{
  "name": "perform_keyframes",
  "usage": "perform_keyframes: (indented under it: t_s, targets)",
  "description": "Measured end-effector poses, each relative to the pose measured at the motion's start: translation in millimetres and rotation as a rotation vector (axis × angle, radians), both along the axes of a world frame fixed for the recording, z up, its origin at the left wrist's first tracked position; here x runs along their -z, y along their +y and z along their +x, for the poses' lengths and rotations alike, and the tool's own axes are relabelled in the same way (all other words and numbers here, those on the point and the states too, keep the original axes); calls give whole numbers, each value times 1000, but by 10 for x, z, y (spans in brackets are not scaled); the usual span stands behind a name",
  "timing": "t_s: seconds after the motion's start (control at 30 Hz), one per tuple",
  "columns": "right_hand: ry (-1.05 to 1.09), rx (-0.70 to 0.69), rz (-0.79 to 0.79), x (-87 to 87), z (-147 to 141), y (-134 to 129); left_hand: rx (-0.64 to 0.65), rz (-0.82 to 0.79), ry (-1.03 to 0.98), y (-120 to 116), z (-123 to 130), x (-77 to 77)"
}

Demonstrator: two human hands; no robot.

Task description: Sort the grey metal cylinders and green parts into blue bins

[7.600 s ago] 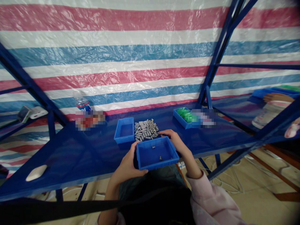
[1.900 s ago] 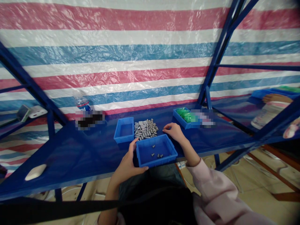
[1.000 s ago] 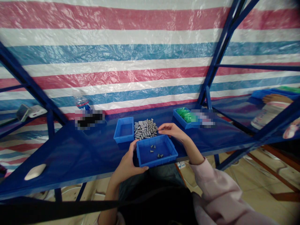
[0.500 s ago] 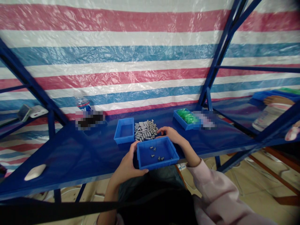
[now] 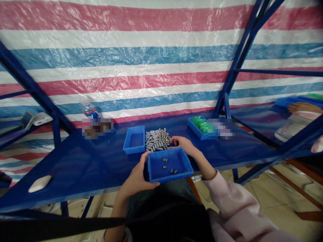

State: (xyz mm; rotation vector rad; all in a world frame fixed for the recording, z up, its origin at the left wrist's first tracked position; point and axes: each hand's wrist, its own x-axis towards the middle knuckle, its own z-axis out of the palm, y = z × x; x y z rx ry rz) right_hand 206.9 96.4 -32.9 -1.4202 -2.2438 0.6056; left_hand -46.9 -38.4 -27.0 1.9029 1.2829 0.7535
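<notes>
My left hand [image 5: 137, 174] grips a shallow blue plastic bin [image 5: 153, 176] by its left side, thumb under the near edge and fingers at the far left corner. The bin is tilted toward me at the table's front edge, with several small screws [image 5: 165, 167] scattered on its floor. Just beyond it lies a pile of grey metal cylinders and screws [image 5: 156, 139]. My right hand [image 5: 183, 145] is behind the bin's far right corner, its fingers curved and apart at the pile's right edge. Part of this hand is hidden by the bin wall.
Left of the pile stands another blue bin [image 5: 135, 151]. A bin of green pieces [image 5: 200, 125] is at the back right, a bottle [image 5: 90, 110] at the back left, a white mouse [image 5: 39, 184] front left. Another person's hand [image 5: 304, 107] is at far right. Blue frame posts [image 5: 233, 64] flank the table.
The view has shifted slightly. A few screws in the bin have slid a little and lie closer together. Both hands keep nearly the same positions.
</notes>
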Motion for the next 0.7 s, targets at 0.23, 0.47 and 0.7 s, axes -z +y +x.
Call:
perform_keyframes:
  t_s: [0.23,0.47,0.7]
  targets:
    - [38,-46,-5,7,7,-10,26,-14,-15,19,-15,-12]
    - [14,-107,7,-18,33,-45,33,-28,-39,21,-28,18]
    - [11,-130,-14,-36,54,-56,60,-57,-48,62,-44,-18]
